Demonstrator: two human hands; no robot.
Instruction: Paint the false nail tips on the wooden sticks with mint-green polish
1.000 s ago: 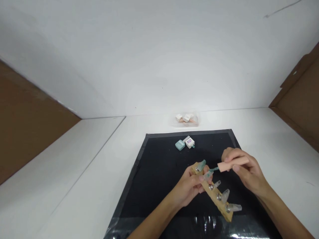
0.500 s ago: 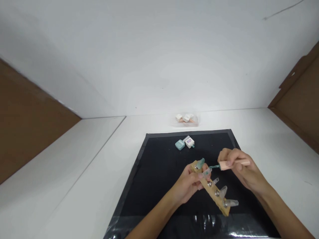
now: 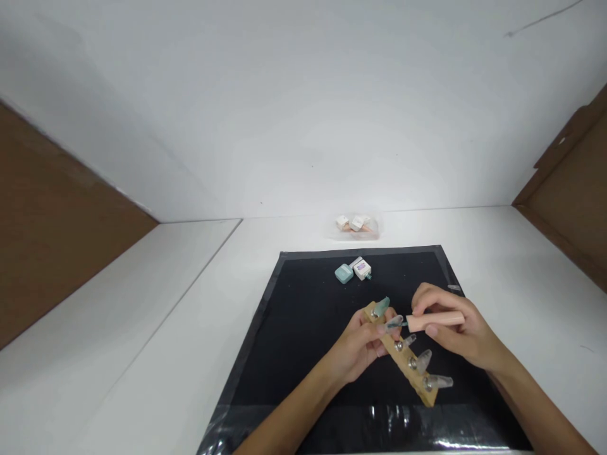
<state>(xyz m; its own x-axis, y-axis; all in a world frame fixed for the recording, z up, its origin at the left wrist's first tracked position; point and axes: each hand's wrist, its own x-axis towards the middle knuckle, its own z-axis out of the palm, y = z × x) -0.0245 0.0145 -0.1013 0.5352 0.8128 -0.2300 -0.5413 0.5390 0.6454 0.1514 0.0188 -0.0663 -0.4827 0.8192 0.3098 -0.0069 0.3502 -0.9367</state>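
My left hand (image 3: 356,346) is closed round the upper end of a wooden nail-tip stand (image 3: 408,368), which tilts down to the right. Several nail tips stick out from metal mounts along it. The topmost nail tip (image 3: 381,308) is painted teal; the lower ones, such as the end nail tip (image 3: 439,382), look clear. My right hand (image 3: 458,322) pinches the pink handle of a nail polish brush (image 3: 435,321). Its teal-coated bristles lie against the second nail tip (image 3: 393,324), beside my left thumb.
On the black mat (image 3: 303,316) lie a teal bottle (image 3: 344,273) and a white square bottle (image 3: 362,269) with a purple label. Behind the mat stands a clear tray (image 3: 374,235) holding white and pink items. A loose clear tip (image 3: 454,287) lies near the mat's right edge.
My right hand has moved the brush left, bringing its bristles from the second nail tip's end onto its surface. The brush handle is now more level. My left hand stays nearly still.
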